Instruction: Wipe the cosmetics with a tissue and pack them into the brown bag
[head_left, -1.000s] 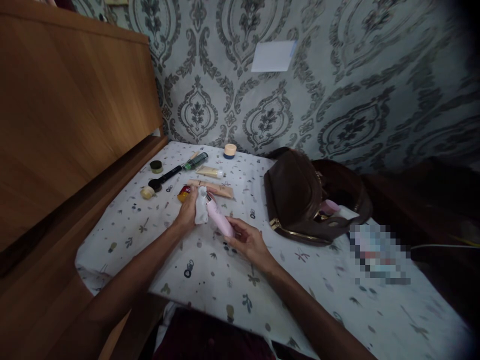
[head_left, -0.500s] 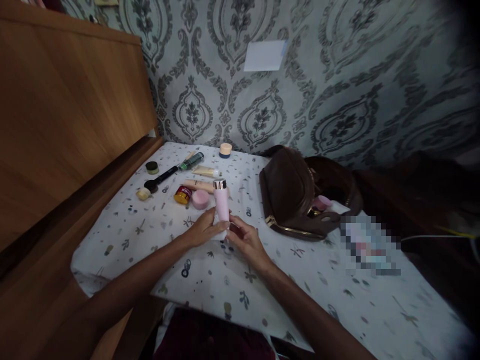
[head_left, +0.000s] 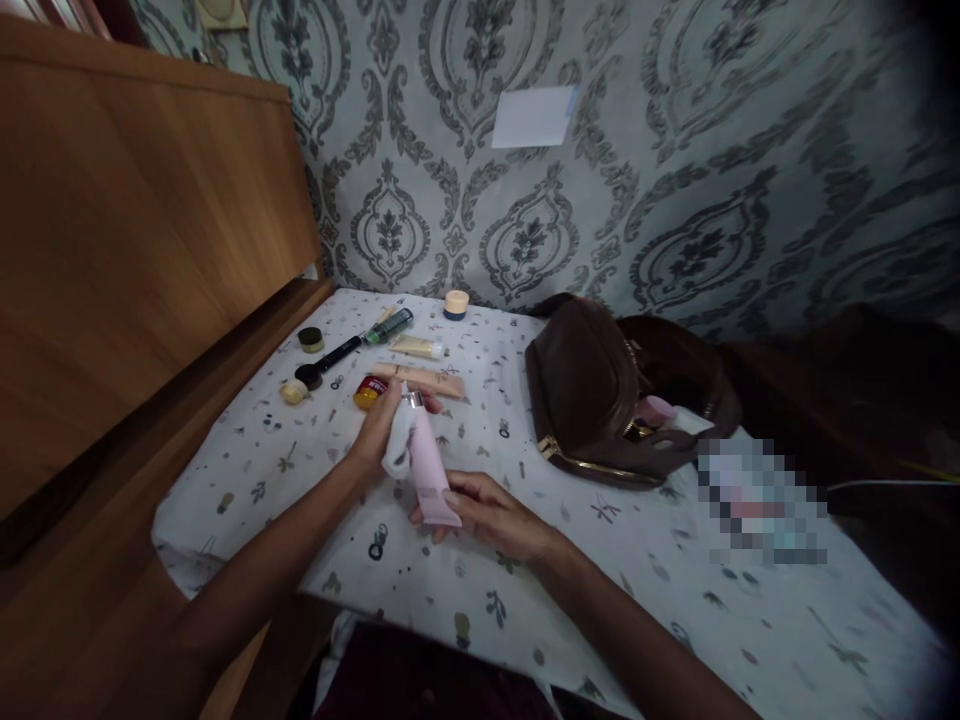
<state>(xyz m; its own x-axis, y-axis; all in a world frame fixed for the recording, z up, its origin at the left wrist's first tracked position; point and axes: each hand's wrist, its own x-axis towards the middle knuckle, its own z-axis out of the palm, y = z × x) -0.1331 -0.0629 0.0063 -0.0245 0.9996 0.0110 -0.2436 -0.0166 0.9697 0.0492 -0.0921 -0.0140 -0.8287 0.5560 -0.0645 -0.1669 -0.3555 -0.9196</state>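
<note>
A pink squeeze tube (head_left: pixel 428 465) with a silver cap is held above the table, cap end pointing away from me. My right hand (head_left: pixel 510 517) grips its flat lower end between thumb and fingers. My left hand (head_left: pixel 373 430) is closed on a crumpled white cloth (head_left: pixel 397 447), pressed against the tube by the silver cap. Just beyond the left hand lie a red and yellow jar (head_left: pixel 367 393) and a peach tube (head_left: pixel 431 379). The pink jar is hidden by my left hand.
A brown bag (head_left: pixel 581 385) stands unzipped on the right, a pink-capped item (head_left: pixel 654 410) inside. Farther back are a cream tube (head_left: pixel 417 347), a green bottle (head_left: pixel 390 326), a black brush (head_left: pixel 334 358) and several small jars. A wooden cabinet (head_left: pixel 157 200) borders the left.
The pink tube has turned from cap-up to lying slanted. My left hand has shifted up to the cap with the cloth, while my right hand holds the tube's flat end.
</note>
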